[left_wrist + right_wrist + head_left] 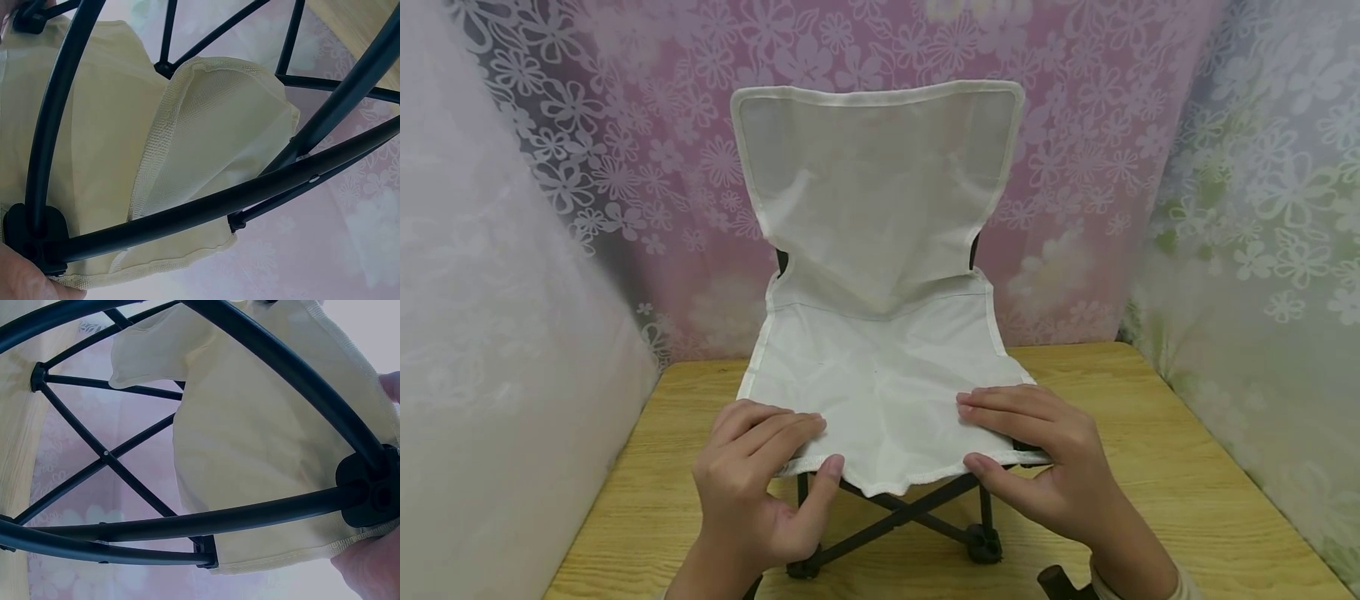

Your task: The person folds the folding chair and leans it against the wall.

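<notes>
A small folding chair with an off-white fabric seat (880, 400) and backrest (880, 167) stands unfolded in the head view, on crossed dark legs (898, 517). My left hand (760, 475) rests over the seat's front left corner, fingers on the fabric, thumb by the front hem. Over the front right corner lies my right hand (1045, 458), its fingers extended across the seat and its thumb tip at the hem. From below, the wrist views show the dark tubes, a black corner joint (37, 237) near the left hand and another corner joint (372, 487) near the right.
Beneath the chair is a wood-grain table (1127, 400). A pink flowered curtain (1075, 167) hangs behind it, with pale sheets (490, 333) on the left and flowered film (1285, 292) on the right. A dark leg end (1056, 581) sits near the right wrist.
</notes>
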`<state>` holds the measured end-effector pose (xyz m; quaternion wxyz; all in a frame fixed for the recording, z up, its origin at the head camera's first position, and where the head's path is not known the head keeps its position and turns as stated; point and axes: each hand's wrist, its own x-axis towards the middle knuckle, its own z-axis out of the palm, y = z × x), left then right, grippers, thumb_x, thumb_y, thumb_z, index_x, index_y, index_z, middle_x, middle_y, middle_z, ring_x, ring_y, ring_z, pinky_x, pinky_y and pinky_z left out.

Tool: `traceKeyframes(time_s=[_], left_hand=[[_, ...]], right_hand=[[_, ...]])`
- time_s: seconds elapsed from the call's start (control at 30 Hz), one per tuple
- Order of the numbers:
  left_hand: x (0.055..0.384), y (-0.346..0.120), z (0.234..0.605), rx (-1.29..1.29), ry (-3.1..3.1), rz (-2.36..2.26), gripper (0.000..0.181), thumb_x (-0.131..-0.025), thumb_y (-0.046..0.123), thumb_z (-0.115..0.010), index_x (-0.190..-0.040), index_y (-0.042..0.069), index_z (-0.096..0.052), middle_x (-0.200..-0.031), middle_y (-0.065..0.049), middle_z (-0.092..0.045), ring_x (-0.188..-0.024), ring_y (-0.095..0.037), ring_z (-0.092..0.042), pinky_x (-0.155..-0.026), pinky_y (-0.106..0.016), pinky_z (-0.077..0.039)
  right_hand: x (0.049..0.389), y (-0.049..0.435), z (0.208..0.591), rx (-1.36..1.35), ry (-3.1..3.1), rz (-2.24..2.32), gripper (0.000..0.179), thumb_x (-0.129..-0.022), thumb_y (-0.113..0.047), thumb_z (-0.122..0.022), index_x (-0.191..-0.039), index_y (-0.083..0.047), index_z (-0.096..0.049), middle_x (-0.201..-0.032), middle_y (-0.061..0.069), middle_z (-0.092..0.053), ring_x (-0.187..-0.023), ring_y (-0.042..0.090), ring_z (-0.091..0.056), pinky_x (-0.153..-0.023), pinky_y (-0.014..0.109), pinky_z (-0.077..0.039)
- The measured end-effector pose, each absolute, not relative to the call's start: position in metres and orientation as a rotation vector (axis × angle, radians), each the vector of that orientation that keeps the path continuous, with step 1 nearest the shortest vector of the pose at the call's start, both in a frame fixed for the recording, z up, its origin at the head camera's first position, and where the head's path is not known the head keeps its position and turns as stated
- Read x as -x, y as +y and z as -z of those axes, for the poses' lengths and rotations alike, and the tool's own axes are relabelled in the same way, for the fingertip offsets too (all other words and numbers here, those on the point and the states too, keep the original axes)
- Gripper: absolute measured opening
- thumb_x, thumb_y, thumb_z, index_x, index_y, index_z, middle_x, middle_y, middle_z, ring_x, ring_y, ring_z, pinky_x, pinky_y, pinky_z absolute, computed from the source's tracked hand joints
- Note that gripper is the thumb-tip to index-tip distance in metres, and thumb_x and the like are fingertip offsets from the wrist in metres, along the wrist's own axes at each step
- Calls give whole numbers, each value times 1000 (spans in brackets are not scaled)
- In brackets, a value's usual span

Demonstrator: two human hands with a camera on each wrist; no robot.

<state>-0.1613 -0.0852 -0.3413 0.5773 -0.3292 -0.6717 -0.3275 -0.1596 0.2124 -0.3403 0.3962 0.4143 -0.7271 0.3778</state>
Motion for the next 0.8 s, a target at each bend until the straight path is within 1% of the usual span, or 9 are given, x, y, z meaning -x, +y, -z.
traceKeyframes(time_s=[0.33, 0.8], left_hand=[[161, -83, 339, 765, -1570, 773, 30, -91, 34, -70, -83, 8, -81, -74, -6, -77, -67, -25, -66, -66, -43, -49], [161, -80, 335, 759, -1563, 774, 28, -90, 33, -71, -82, 8, -81, -73, -5, -77, -67, -25, -66, -65, -44, -50]], right_hand=[[160, 210, 338, -1040, -1828, -958, 33, -96, -35, -80, -111, -5, -83, -112, 10, -82, -112, 18, -75, -106, 18, -50], [160, 208, 335, -1034, -1827, -946, 33, -97, -35, -79, -112, -6, -83, -113, 10, -81, -111, 17, -75, -105, 18, -50]])
